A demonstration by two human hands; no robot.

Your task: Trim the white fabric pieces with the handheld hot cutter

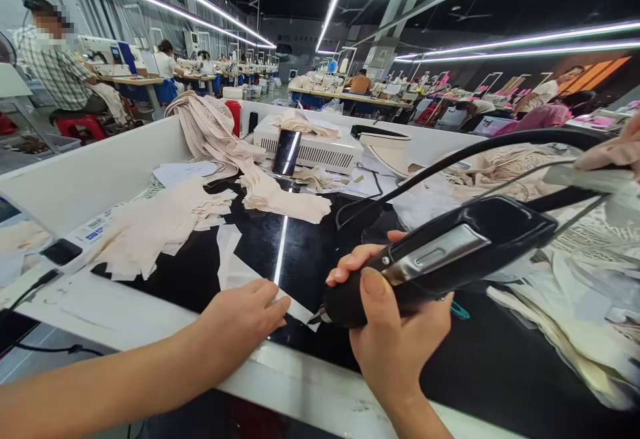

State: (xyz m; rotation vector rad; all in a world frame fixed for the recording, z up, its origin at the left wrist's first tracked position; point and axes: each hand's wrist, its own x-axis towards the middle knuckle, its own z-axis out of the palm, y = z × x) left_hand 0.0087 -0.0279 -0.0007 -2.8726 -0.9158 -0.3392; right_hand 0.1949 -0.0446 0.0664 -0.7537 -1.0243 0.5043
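My right hand [400, 332] is wrapped round a black corded hand tool [445, 252] with a silver plate on its side. The tool slants down to the left, its narrow pointed metal tip [316, 318] at the end of a white piece of thin material [245, 266]. Whether the tip touches it I cannot tell. My left hand [245, 322] presses the near part of that white piece onto the glossy black tabletop [320, 246], its fingers curled together. Stacks of pale cut fabric pieces [165, 222] lie beyond my left hand.
A white vented box [310, 146] stands at the back, with a dark phone [287, 152] leaning on it. Another person's hand [613, 149] is by the tool's cable [480, 149] at the right. Lace and fabric [590, 272] heap there. A teal clip [460, 311] lies near my right hand.
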